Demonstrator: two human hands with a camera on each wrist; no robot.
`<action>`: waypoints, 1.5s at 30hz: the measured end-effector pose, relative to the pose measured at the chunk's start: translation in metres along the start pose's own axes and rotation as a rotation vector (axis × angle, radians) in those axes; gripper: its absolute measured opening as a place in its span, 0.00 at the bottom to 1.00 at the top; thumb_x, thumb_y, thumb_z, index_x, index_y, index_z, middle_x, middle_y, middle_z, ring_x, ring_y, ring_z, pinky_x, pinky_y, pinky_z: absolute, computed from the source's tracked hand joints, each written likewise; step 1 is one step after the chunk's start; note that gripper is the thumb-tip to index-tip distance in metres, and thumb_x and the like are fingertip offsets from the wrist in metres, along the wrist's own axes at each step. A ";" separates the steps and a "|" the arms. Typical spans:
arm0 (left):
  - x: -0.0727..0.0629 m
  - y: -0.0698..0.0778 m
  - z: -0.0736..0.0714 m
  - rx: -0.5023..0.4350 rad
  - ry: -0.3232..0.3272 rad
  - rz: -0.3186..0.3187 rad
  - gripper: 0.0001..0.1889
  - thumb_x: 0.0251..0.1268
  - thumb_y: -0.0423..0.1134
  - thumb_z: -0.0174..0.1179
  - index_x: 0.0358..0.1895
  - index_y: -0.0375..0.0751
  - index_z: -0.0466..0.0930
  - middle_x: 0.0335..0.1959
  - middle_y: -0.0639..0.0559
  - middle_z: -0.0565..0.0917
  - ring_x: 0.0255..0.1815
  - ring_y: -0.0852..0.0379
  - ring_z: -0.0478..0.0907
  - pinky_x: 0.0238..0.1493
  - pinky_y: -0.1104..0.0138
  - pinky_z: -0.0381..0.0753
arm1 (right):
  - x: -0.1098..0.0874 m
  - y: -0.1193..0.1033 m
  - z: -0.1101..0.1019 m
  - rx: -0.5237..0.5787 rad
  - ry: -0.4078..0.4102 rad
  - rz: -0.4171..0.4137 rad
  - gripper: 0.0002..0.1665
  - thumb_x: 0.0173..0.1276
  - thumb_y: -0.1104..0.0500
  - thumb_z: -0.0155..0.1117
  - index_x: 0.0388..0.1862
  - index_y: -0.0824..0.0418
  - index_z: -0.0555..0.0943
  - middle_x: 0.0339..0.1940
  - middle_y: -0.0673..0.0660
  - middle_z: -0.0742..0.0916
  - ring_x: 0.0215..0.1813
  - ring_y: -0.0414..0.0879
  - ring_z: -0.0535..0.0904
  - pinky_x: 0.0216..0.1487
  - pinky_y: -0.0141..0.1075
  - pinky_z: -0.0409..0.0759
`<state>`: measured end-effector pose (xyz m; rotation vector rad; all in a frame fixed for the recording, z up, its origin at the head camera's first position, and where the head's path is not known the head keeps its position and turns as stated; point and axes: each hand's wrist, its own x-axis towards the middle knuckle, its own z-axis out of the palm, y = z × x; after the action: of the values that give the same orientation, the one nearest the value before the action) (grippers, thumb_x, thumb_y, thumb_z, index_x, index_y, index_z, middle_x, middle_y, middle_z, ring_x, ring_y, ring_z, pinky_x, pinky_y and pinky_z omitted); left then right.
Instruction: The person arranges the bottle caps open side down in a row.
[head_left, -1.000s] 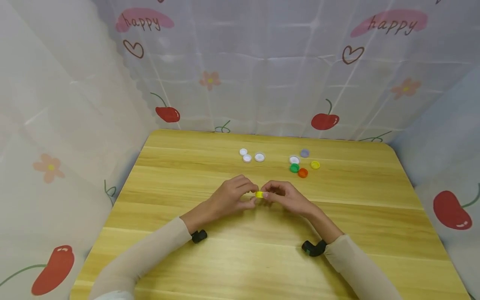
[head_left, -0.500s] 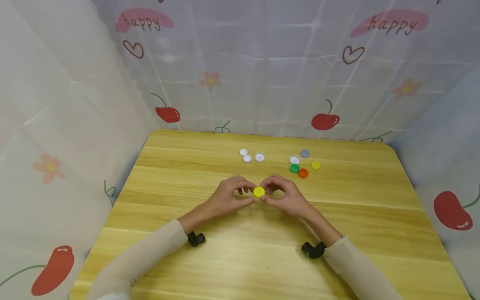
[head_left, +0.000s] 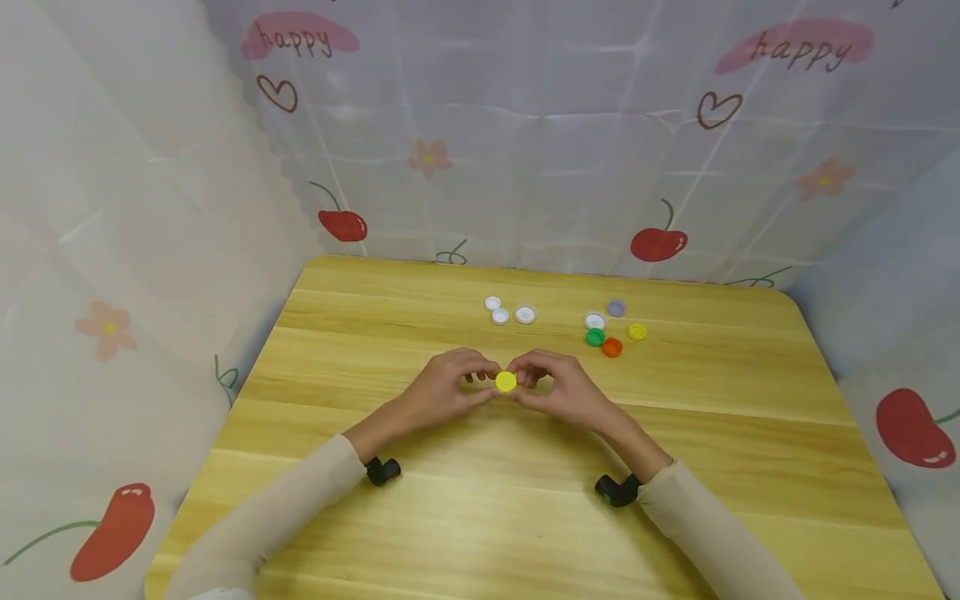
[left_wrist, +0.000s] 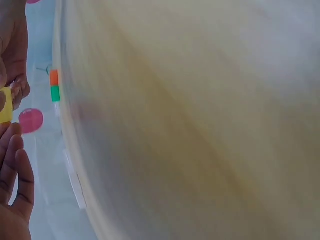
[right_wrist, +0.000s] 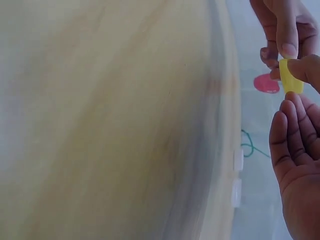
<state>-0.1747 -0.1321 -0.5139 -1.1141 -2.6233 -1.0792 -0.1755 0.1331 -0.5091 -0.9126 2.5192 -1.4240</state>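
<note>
A round yellow cap [head_left: 506, 382] is held up between the two hands above the middle of the table, its flat face toward the head camera. My left hand [head_left: 450, 387] pinches its left side between thumb and fingertips. On the opposite side my right hand [head_left: 558, 387] pinches it the same way, with the other fingers curled behind. In the right wrist view the yellow cap [right_wrist: 291, 76] appears edge-on, gripped from above and below by both hands' fingertips. At the left border of the left wrist view, part of the yellow cap [left_wrist: 6, 106] shows.
Beyond the hands, several white caps [head_left: 525, 314] lie on the wooden table [head_left: 480, 517]. To the right sit a green cap [head_left: 596, 337], an orange cap [head_left: 612, 347], another yellow cap [head_left: 637, 332] and a purple cap [head_left: 616, 308]. A printed curtain [head_left: 540, 183] rises behind the table.
The yellow cap has been turned from edge-on to face-on and moved slightly left with both hands. The left hand's fingers have closed in on it. The caps on the table stay put.
</note>
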 end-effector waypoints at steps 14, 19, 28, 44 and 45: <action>-0.030 -0.038 -0.054 0.261 -0.262 -0.185 0.15 0.67 0.49 0.74 0.52 0.49 0.89 0.37 0.60 0.82 0.36 0.63 0.74 0.39 0.68 0.77 | 0.073 -0.018 0.060 -0.181 -0.253 0.046 0.15 0.67 0.57 0.77 0.50 0.54 0.84 0.37 0.48 0.88 0.39 0.38 0.83 0.45 0.31 0.84; -0.049 -0.043 -0.070 0.241 -0.276 -0.252 0.16 0.65 0.46 0.76 0.52 0.47 0.89 0.36 0.61 0.83 0.36 0.63 0.75 0.41 0.67 0.78 | 0.087 -0.026 0.081 -0.196 -0.303 0.000 0.15 0.70 0.54 0.75 0.52 0.55 0.84 0.38 0.48 0.89 0.40 0.38 0.83 0.46 0.31 0.84; -0.056 -0.049 -0.064 0.214 -0.284 -0.236 0.16 0.67 0.47 0.76 0.53 0.44 0.89 0.34 0.59 0.81 0.34 0.63 0.73 0.40 0.68 0.76 | 0.086 -0.021 0.090 -0.216 -0.316 -0.001 0.14 0.70 0.53 0.76 0.51 0.54 0.85 0.36 0.47 0.88 0.38 0.37 0.81 0.44 0.31 0.82; -0.064 -0.060 -0.062 0.090 -0.266 -0.340 0.22 0.62 0.57 0.79 0.53 0.52 0.86 0.37 0.60 0.81 0.37 0.62 0.76 0.41 0.68 0.78 | 0.079 -0.022 0.081 -0.221 -0.287 0.010 0.24 0.73 0.50 0.76 0.61 0.58 0.82 0.42 0.50 0.88 0.41 0.38 0.82 0.45 0.30 0.83; -0.063 -0.061 -0.062 0.076 -0.264 -0.343 0.23 0.61 0.59 0.79 0.53 0.53 0.85 0.37 0.60 0.81 0.38 0.62 0.76 0.42 0.68 0.78 | 0.078 -0.019 0.078 -0.215 -0.271 0.018 0.24 0.73 0.50 0.76 0.61 0.58 0.82 0.41 0.50 0.88 0.40 0.38 0.82 0.45 0.31 0.84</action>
<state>-0.1804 -0.2388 -0.5241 -0.8636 -3.1217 -0.9248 -0.2017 0.0251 -0.5214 -1.0348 2.4955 -0.9606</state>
